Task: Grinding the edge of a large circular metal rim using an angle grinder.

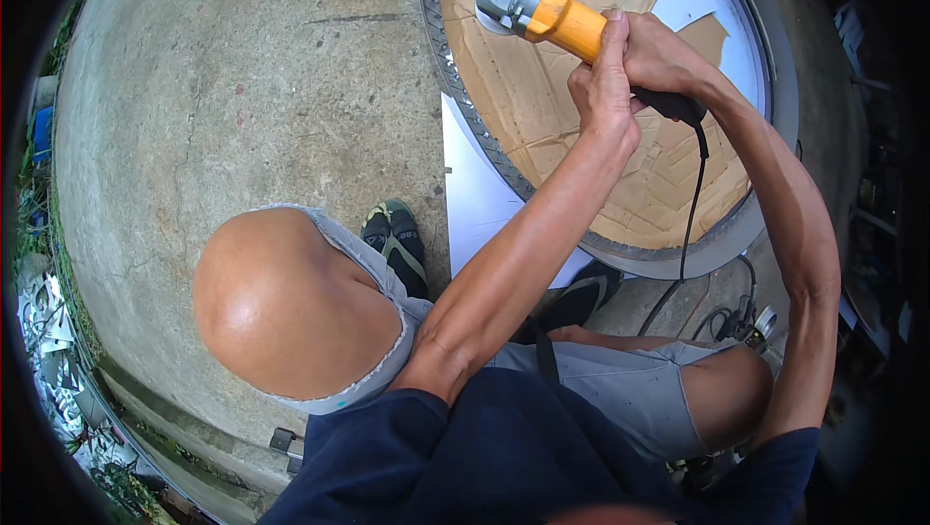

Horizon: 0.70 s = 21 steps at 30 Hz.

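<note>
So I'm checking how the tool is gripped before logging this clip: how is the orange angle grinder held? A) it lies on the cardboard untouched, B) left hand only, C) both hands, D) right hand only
C: the left hand wraps the orange body of the angle grinder while the right hand closes on its black rear handle, with the disc end at the round metal frame over the cardboard.
</note>
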### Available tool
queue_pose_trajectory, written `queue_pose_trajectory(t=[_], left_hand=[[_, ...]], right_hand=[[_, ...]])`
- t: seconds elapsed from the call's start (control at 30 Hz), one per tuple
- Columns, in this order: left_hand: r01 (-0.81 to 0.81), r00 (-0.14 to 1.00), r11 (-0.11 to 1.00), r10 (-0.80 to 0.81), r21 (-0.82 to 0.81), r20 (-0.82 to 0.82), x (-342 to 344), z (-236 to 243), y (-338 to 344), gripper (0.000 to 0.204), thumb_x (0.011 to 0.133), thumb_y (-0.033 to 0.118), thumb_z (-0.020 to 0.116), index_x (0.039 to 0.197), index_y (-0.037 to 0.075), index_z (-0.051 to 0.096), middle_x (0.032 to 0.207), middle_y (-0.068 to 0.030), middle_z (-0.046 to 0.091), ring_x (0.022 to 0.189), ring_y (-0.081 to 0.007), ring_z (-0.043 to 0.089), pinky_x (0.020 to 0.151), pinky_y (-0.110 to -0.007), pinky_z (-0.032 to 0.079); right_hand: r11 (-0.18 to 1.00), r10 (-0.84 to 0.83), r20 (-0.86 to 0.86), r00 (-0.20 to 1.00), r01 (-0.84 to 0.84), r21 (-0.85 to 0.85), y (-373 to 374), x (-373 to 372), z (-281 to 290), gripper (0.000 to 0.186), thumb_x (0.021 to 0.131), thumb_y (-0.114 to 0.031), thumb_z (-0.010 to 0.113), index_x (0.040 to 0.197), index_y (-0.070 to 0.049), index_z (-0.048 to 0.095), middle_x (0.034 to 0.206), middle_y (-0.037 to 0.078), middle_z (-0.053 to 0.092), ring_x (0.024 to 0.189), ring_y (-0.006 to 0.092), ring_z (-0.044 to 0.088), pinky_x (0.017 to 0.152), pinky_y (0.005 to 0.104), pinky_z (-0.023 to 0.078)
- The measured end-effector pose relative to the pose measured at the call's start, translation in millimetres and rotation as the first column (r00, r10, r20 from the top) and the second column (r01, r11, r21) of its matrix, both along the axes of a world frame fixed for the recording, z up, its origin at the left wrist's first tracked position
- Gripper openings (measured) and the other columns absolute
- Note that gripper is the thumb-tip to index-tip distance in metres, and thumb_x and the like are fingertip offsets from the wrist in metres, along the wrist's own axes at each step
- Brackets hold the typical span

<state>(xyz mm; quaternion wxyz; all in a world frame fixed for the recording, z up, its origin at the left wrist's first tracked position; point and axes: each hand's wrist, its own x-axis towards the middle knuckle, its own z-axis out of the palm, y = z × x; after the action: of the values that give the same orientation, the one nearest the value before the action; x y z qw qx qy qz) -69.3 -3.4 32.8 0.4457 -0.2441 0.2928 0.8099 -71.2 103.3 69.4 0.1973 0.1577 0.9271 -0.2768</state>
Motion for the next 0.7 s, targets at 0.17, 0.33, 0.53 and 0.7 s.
queue_pose_trajectory(t=[0.17,0.33,0.53,0.7], left_hand=[[-0.039,0.999,0.999,0.039,-0.005,0.036,-6,-4,-15,0.071,0.079,0.05,0.074,0.124,0.0,0.049,0.123,-0.0146,0.052,0.111,-0.0268,0.055,0.087,-0.055,0.05],[-0.057,0.997,0.997,0.06,-0.059,0.048,-15,-18,-21,0.07,0.079,0.049,0.074,0.122,0.0,0.049,0.117,-0.015,0.055,0.107,-0.026,0.058,0.084,-0.054,0.052],[-0.153,0.987,0.981,0.158,-0.118,0.032,-12,-32,-21,0.068,0.075,0.051,0.078,0.111,-0.003,0.056,0.105,-0.0124,0.06,0.095,-0.0235,0.063,0.071,-0.041,0.055],[-0.138,0.99,0.984,0.138,-0.109,-0.008,-14,-37,-25,0.068,0.076,0.051,0.077,0.111,-0.004,0.056,0.106,-0.0139,0.061,0.095,-0.0246,0.063,0.072,-0.044,0.056]], right_hand=[[0.999,0.047,-0.037,0.998,-0.048,-0.021,-20,-6,-5,0.034,0.07,-0.022,0.07,0.089,0.004,0.058,0.07,0.02,0.064,0.063,0.0292,0.065,0.06,0.0392,0.05],[0.999,0.049,0.066,0.997,-0.047,-0.026,-28,-19,-19,0.035,0.07,-0.021,0.068,0.09,0.006,0.061,0.08,0.025,0.067,0.074,0.0337,0.067,0.066,0.0413,0.052],[0.992,0.123,0.06,0.991,-0.121,-0.045,-30,-24,-31,0.036,0.071,-0.023,0.067,0.092,0.006,0.062,0.079,0.025,0.067,0.073,0.0353,0.068,0.065,0.0415,0.052],[0.993,0.098,-0.005,0.995,-0.099,-0.066,-30,-22,-38,0.034,0.071,-0.022,0.066,0.09,0.006,0.063,0.079,0.024,0.067,0.073,0.0358,0.067,0.066,0.0419,0.052]])
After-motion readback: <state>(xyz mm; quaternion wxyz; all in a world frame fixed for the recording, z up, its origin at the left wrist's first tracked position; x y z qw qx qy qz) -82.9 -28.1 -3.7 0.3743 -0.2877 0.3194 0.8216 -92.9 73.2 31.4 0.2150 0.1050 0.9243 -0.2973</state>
